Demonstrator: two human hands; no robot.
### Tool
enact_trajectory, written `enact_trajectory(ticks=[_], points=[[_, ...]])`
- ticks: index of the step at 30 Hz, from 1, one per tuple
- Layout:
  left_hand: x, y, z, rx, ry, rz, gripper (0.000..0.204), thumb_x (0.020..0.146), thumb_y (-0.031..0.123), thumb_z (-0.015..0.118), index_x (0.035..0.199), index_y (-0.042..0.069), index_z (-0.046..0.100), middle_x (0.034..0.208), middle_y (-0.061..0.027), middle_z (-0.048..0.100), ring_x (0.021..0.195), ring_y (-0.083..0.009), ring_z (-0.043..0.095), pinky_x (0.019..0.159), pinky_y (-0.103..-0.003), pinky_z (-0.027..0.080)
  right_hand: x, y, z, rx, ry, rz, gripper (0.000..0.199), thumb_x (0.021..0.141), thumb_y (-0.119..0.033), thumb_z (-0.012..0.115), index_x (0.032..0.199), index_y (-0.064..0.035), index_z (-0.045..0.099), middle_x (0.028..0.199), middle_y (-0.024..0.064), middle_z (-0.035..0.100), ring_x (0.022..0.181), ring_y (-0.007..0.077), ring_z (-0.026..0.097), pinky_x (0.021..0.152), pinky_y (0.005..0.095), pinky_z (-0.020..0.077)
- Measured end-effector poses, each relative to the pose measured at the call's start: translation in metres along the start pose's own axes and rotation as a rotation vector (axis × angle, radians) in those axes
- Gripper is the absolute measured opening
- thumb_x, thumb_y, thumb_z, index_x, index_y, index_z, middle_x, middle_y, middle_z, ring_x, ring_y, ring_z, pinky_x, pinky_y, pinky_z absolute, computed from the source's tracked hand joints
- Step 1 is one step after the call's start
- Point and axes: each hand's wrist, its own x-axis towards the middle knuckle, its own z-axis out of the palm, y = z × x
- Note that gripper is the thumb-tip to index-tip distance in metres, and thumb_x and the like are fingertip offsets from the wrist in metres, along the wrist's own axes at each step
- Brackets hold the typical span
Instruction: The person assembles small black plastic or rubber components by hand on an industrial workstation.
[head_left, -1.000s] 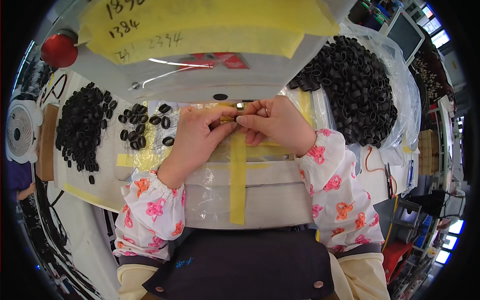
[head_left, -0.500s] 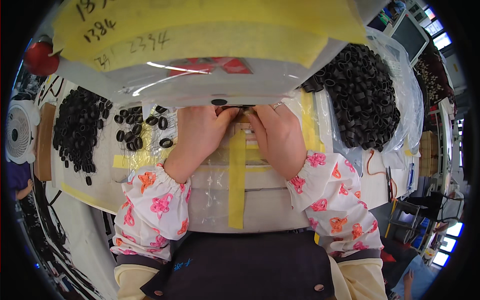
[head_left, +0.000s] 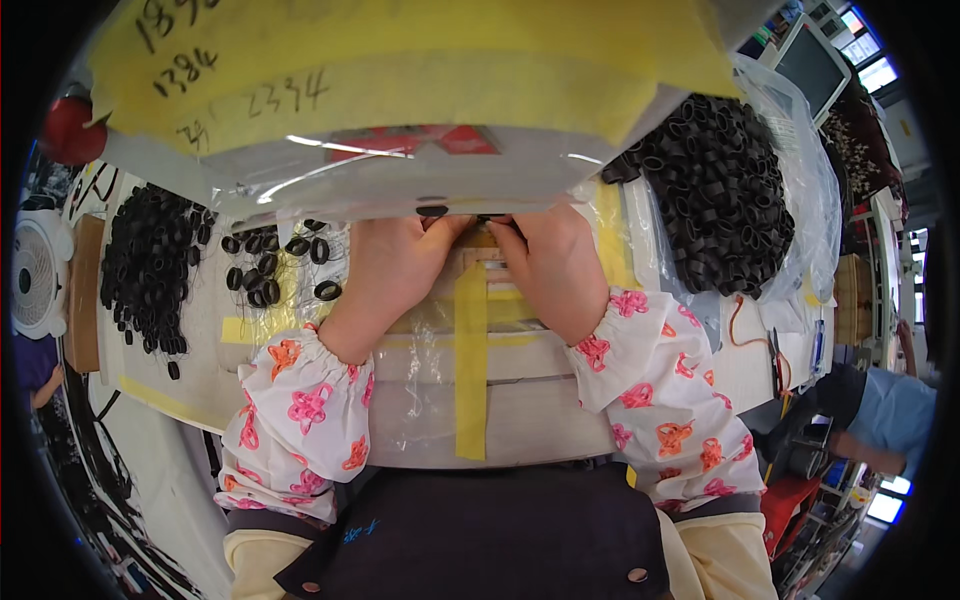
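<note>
My left hand (head_left: 392, 268) and my right hand (head_left: 556, 268) meet under the front edge of a white machine (head_left: 250, 190). On each, thumb and fingers are pinched together. A small dark bit shows between them, but the machine's edge hides the fingertips and I cannot make out what they hold. Below the hands, a yellow tape strip (head_left: 471, 370) runs down the clear-covered work surface (head_left: 415, 420). Left of my left hand lie several loose black bands (head_left: 264, 265) with thin threads, and beyond them a pile of threaded black bands (head_left: 145, 265).
On the right, a big heap of black bands (head_left: 725, 200) sits in a clear plastic bag (head_left: 822, 215). Scissors (head_left: 774, 355) and an orange cord (head_left: 737, 322) lie nearer. A white fan (head_left: 38, 275) and cardboard box (head_left: 86, 295) stand left. A person in blue (head_left: 895, 410) is at right.
The whole view has shifted slightly. Both hands stay at the machine's edge, with little change in the fingers. A person in blue has come into sight higher up at the right.
</note>
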Motion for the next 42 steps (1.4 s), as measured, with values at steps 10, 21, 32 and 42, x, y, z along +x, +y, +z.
enact_trajectory(ticks=[10,21,32,42], points=[[0.002,0.004,0.001,-0.028,0.027,0.033,0.017,0.073,0.021,0.068,0.084,0.007,0.068,0.070,-0.0102,0.064,0.064,-0.0293,0.059,0.059,-0.038,0.045,-0.030,-0.017,-0.004,-0.367,-0.079,-0.288,0.039,0.072,-0.003,0.055,0.109,0.0092,0.054,0.120,0.0207,0.050,0.105,0.0305,0.052,0.088,0.0410,0.0431],[0.000,0.004,-0.005,-0.092,-0.064,-0.097,0.015,0.077,0.017,0.063,0.085,0.005,0.068,0.067,-0.0095,0.063,0.059,-0.0245,0.057,0.055,-0.034,0.044,-0.031,-0.036,-0.001,-0.553,-0.122,-0.242,0.029,0.076,-0.004,0.056,0.101,0.0095,0.059,0.119,0.0210,0.054,0.107,0.0309,0.053,0.089,0.0409,0.0429],[0.001,0.005,-0.010,0.024,-0.163,-0.097,0.027,0.083,0.031,0.061,0.096,0.008,0.066,0.074,-0.0052,0.065,0.064,-0.0147,0.058,0.061,-0.028,0.045,-0.033,-0.037,0.000,-0.573,-0.121,-0.220,0.031,0.075,-0.005,0.055,0.102,0.0106,0.058,0.117,0.0211,0.053,0.107,0.0303,0.051,0.090,0.0376,0.0411],[0.002,-0.006,-0.005,0.209,-0.012,0.269,0.015,0.080,0.020,0.058,0.086,0.010,0.066,0.076,-0.0088,0.062,0.069,-0.0279,0.058,0.060,-0.037,0.045,-0.027,-0.047,-0.005,-0.700,-0.178,-0.207,0.028,0.075,-0.007,0.056,0.099,0.0055,0.061,0.118,0.0186,0.054,0.102,0.0264,0.052,0.092,0.0452,0.0377]])
